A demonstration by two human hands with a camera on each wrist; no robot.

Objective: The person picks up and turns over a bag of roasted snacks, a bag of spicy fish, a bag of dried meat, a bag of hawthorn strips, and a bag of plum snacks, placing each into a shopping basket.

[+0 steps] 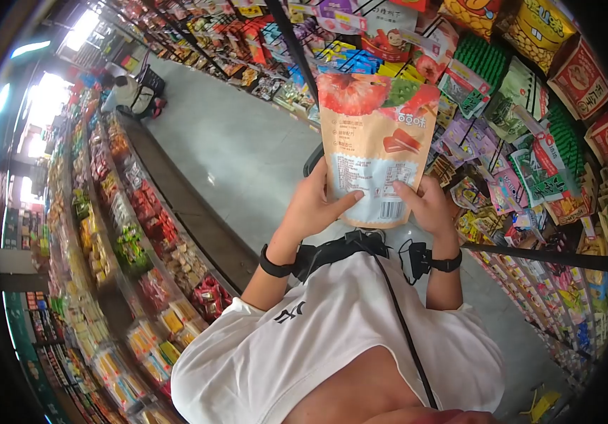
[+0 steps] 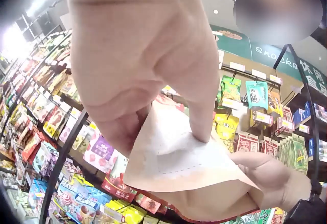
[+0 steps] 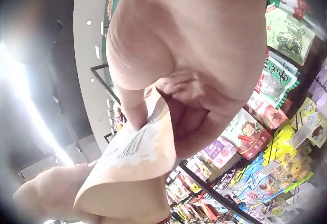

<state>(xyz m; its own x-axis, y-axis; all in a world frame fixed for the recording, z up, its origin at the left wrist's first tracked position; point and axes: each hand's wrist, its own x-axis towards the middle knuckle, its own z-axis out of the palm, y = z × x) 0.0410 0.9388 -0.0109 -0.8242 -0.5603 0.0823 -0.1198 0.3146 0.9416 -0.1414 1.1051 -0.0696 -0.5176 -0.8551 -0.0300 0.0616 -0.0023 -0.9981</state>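
A standing snack pouch (image 1: 374, 152), tan with red fruit pictures at the top and a white label with a barcode, is held up before the person's chest. The left hand (image 1: 312, 206) grips its left edge, thumb across the printed face and the other fingers behind. On the opposite edge the right hand (image 1: 428, 203) holds the pouch the same way, its thumb on the label. From the left wrist, the pouch's bottom (image 2: 179, 157) looks folded and creased between thumb and fingers. The right wrist view shows the barcode side of the pouch (image 3: 127, 155) bowing outward.
Hanging snack bags (image 1: 473, 134) crowd a rack just ahead and to the right. Long shelves of packaged snacks (image 1: 134, 247) run along the left. Between them lies a grey floor aisle (image 1: 209, 134), with another person (image 1: 133, 95) at its far end. A black cable (image 1: 406, 332) crosses the white shirt.
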